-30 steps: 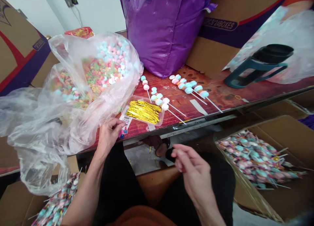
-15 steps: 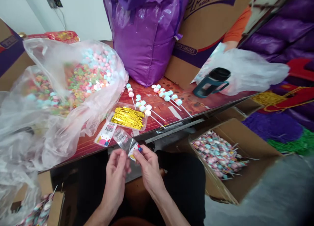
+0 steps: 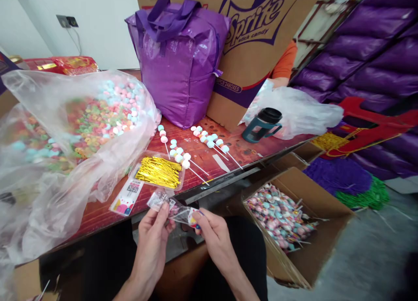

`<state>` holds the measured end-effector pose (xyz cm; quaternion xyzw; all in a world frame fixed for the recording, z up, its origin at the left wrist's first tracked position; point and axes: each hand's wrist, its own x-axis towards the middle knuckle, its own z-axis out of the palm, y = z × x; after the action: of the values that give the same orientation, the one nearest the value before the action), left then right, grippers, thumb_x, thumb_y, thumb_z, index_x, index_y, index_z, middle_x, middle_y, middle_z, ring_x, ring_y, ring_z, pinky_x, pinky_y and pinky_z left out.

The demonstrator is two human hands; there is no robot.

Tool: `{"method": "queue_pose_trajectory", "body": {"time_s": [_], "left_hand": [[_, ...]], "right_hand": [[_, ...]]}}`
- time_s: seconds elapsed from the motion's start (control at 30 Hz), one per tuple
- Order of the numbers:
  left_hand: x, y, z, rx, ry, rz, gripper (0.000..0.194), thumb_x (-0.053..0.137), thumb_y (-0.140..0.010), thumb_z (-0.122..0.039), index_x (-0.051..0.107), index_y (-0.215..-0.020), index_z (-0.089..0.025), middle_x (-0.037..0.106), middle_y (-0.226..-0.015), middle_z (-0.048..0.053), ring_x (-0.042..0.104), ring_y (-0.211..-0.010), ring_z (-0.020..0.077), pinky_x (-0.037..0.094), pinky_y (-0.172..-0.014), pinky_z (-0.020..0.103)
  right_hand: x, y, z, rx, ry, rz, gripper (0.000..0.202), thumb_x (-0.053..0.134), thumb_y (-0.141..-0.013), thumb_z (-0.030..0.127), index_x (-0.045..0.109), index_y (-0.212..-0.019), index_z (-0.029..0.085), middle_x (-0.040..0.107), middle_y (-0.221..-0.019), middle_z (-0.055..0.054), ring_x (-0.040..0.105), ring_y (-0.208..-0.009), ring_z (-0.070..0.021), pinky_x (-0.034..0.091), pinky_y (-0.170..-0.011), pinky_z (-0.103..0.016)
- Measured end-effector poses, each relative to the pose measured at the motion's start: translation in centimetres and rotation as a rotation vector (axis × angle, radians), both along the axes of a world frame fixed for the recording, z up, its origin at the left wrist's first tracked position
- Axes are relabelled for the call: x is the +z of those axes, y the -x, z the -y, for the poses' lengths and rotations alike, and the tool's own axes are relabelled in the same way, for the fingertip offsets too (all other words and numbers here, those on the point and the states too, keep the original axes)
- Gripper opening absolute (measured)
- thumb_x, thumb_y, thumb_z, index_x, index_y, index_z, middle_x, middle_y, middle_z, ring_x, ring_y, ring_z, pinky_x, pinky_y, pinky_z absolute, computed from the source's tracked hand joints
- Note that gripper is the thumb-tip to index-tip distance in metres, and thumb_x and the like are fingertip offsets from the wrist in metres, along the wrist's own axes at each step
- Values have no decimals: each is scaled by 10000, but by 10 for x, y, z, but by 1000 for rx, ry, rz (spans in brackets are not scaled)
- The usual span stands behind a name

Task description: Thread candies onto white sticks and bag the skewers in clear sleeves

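A small clear printed bag (image 3: 178, 211) is stretched between my two hands, above my lap at the table's front edge. My left hand (image 3: 154, 235) pinches its left part, and my right hand (image 3: 214, 235) grips its dotted right end. Close by on the table lie a stack of printed bags (image 3: 127, 196) and a clear tray (image 3: 181, 184) of gold twist ties (image 3: 158, 172). Several candy sticks (image 3: 178, 155) rest behind the tray, and more candy sticks (image 3: 210, 140) lie farther right.
A big plastic bag of candies (image 3: 107, 113) covers the table's left. Behind stand a purple bag (image 3: 183, 70) and a carton (image 3: 251, 39). A bottle (image 3: 261, 126) is at right, near a person's orange sleeve (image 3: 285, 63). A box of wrapped candy (image 3: 277, 216) is below right.
My left hand has closed on the clear bag, which is now pulled out between both hands. My right hand has moved right and slightly down. The camera view has shifted.
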<state>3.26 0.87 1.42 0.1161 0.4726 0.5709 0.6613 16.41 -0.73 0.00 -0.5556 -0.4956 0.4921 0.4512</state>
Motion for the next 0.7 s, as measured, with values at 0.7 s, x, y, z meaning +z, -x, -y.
{"method": "queue_pose_trajectory", "body": {"time_s": [0.7], "left_hand": [[12,31,-51,320,-127,1,290,903,-637,-309,714,-793,-154,741,-840,1,677,-760,97,563,-701,197]], "right_hand": [[-12,-95,-149,-449,-179,1005,181,532,-881,195,710,-869,165,702,-933,-106,603,-818,-228,389,-714,-321]]}}
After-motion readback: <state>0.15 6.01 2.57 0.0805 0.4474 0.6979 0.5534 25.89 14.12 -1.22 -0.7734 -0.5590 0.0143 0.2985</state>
